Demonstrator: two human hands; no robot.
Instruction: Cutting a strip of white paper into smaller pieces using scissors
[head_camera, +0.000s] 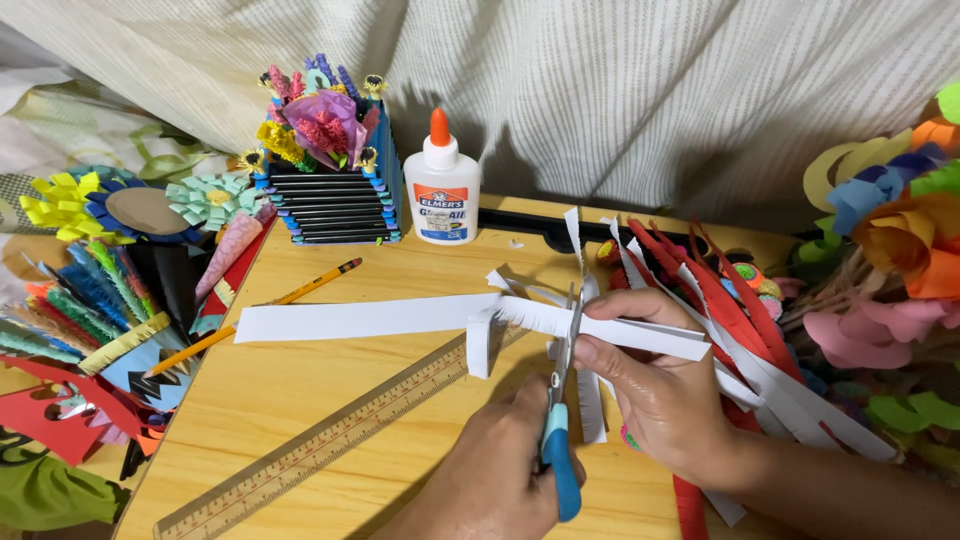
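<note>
On your far left, paper flowers (100, 205) crowd the edge of the wooden table (300, 400), and a pencil (265, 312) lies beside them with a ruler (330, 445) slanting below it. Neither is in your way now, but a swing of the long loose end could sweep the pencil off.

The white paper strip (360, 318) lies flat on the left and lifts toward your hands. That unsupported length may sag or twist and pull the cut crooked.

Behind it a glue bottle (441, 185) stands upright, capped, well apart.

Your left hand (495, 470) is clenched around the blue handles of the scissors (562, 400), blades up into the fringed edge. Cut too deep and you may sever the strip instead of fringing it.

Your right hand (655, 385) pinches the strip just beside the blades; those fingertips (600, 310) are close enough to be nicked if the paper slips.

Red and white strips (740, 330) pile behind it and could tangle with your piece.
</note>
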